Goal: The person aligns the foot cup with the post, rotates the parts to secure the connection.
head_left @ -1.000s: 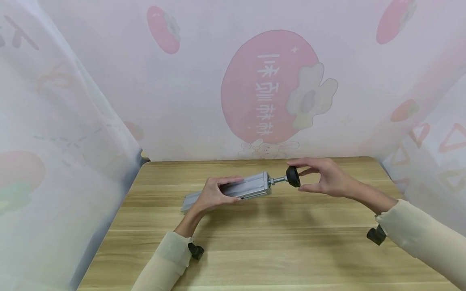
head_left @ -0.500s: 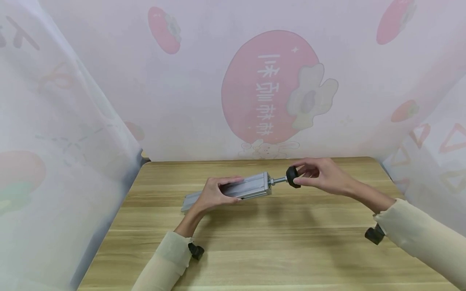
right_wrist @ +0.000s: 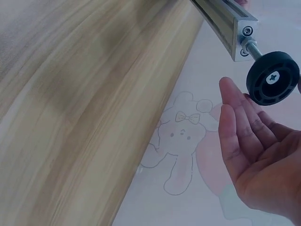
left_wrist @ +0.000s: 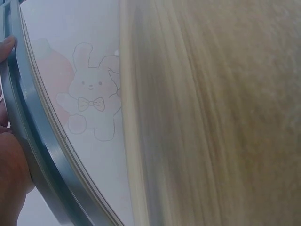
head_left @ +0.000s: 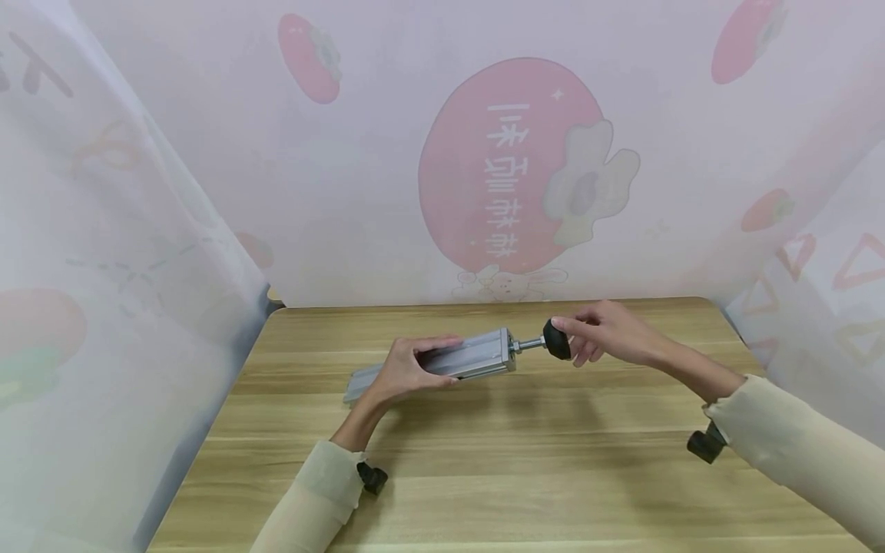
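Note:
My left hand (head_left: 408, 369) grips a silver aluminium profile bar (head_left: 473, 352) by its sides, thumb on one edge and fingers on the other. The bar is held tilted over the table, its right end higher. From that end juts a threaded rod with a nut, carrying a round black levelling foot (head_left: 556, 340). My right hand (head_left: 615, 334) holds the foot's rim between thumb and index finger. In the right wrist view the foot's hollow underside shows a screw at its centre, and the other fingers stretch out below it. The left wrist view has the bar (left_wrist: 42, 127) along its left side.
A wood-grain table (head_left: 449, 476) lies beneath both hands. Behind it hangs a pale printed curtain (head_left: 373, 192), with more curtain at left and right. Small black devices (head_left: 373, 478) are strapped at both wrists.
The right hand's thumb and fingers have closed in on the black foot's rim. The thumb has then shifted to the upper rim as the fingers slid lower. The left hand stays put.

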A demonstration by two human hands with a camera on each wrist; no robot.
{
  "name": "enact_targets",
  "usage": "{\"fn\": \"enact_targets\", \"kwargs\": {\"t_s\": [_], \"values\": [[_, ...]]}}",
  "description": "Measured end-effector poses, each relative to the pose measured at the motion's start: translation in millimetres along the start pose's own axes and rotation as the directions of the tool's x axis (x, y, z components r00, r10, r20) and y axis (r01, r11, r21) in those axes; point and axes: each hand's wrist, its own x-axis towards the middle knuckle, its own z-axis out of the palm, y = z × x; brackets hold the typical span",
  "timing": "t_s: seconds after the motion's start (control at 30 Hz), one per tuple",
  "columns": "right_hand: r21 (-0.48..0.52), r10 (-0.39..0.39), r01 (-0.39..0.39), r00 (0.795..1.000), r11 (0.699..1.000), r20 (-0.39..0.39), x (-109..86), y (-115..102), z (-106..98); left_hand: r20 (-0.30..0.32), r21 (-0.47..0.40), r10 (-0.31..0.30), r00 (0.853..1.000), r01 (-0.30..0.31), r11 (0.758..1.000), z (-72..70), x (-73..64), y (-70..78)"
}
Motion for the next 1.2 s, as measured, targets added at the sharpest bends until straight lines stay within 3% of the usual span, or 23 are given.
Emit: {"fn": "enact_targets", "kwargs": {"t_s": [0.37, 0.47, 0.53, 0.63, 0.77, 0.9, 1.07, 1.2], "values": [[-0.009, 0.006, -0.006, 1.0, 1.0, -0.013, 1.2, 0, 0, 0.001, 0.019, -0.01, 1.0, 0.01, 1.0, 0.9, 0.6, 0.6], [-0.041, -0.048, 0.047, 0.998, 0.998, -0.037, -0.6, 3, 0, 0.005, 0.017, -0.014, 1.0, 0.014, 1.0, 0.8, 0.8, 0.8], [-0.079, -0.124, 0.119, 0.991, 0.99, -0.051, -2.3, 6, 0, 0.008, 0.016, -0.013, 1.0, 0.013, 1.0, 0.8, 0.9, 0.9], [-0.147, -0.291, 0.281, 0.955, 0.948, -0.052, -3.4, 10, 2, 0.012, 0.011, -0.008, 1.0, 0.008, 1.0, 0.6, 0.8, 0.1], [-0.229, -0.509, 0.49, 0.86, 0.841, -0.032, -2.2, 15, 4, 0.01, 0.001, -0.007, 1.0, 0.007, 1.0, 0.0, 0.9, -1.7], [-0.266, -0.618, 0.585, 0.785, 0.766, -0.052, -0.8, 19, 7, 0.008, -0.006, -0.01, 1.0, 0.01, 1.0, -0.4, 0.5, -1.4], [-0.246, -0.675, 0.641, 0.734, 0.727, -0.08, -0.3, 20, 8, 0.014, 0.003, -0.007, 1.0, 0.007, 1.0, 0.4, 0.2, 0.6], [-0.23, -0.686, 0.656, 0.723, 0.719, -0.084, -0.2, 20, 7, 0.013, 0.0, -0.009, 1.0, 0.009, 1.0, 0.5, 0.5, 1.7]]}}
